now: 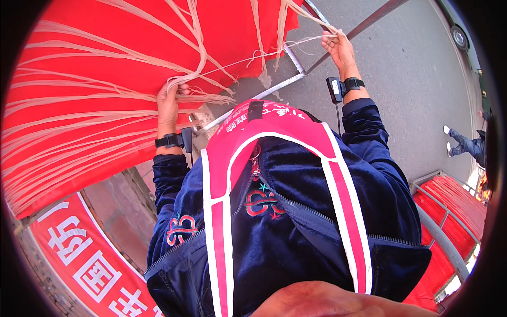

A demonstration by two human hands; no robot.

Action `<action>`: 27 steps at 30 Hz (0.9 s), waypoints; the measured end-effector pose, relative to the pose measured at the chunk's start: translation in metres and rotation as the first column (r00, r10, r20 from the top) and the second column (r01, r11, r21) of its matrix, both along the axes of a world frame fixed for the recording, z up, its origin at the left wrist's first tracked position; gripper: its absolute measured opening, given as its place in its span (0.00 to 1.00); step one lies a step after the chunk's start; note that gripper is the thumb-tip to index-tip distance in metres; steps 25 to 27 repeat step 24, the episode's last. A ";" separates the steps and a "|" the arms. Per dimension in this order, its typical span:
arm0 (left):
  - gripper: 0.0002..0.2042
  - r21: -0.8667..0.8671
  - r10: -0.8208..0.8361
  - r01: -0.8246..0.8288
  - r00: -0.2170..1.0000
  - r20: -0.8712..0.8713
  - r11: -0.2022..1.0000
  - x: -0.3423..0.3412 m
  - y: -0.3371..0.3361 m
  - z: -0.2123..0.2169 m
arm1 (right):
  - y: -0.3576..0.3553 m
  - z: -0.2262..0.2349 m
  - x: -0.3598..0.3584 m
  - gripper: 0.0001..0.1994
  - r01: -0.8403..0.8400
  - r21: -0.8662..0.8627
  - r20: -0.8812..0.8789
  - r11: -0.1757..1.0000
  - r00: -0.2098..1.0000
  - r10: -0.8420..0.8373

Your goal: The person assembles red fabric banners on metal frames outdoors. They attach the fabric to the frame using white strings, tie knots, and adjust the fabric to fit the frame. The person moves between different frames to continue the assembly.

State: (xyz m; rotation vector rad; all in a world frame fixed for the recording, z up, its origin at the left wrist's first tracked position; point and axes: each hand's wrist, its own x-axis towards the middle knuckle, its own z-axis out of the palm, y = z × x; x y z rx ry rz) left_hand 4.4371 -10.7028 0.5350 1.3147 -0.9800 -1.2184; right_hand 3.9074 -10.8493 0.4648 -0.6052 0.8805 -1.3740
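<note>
Long, thin, pale beige strands (79, 95) lie in bunches across a bright red cloth (222, 26) on my left and ahead; whether they are noodles or cord I cannot make out. My left hand (170, 105) closes round a bunch of them at the cloth's near edge, where a strand loops over the fingers. Further out to the right, my right hand (340, 50) pinches the ends of another bunch that runs up and to the left. A few loose strands (285, 50) stretch slackly between both hands.
A metal bar frame (288, 82) edges the cloth in front of me. Below left hangs a red banner (105, 264) with white lettering. Behind me on the right stands another metal rack (449, 227) with red cloth. A person (467, 145) and a vehicle wheel (459, 38) are at far right.
</note>
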 end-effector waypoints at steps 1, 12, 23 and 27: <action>0.11 -0.034 0.007 -0.007 1.000 -0.001 0.999 0.002 0.000 0.001 | -0.001 -0.003 -0.007 0.20 0.023 0.093 -0.016 0.995 1.000 -0.022; 0.11 -0.155 0.153 -0.149 0.988 0.017 0.977 0.018 0.007 0.003 | -0.002 -0.001 -0.041 0.20 0.210 -0.070 0.126 0.975 0.972 -0.200; 0.09 0.122 -0.133 0.099 0.940 0.314 0.988 -0.009 0.014 0.014 | 0.037 0.014 -0.033 0.15 -0.311 0.025 -0.536 0.950 0.798 0.276; 0.09 0.114 -0.134 0.102 0.934 0.330 0.988 -0.010 0.010 0.019 | 0.043 0.010 -0.029 0.15 -0.365 0.133 -0.577 0.921 0.728 0.372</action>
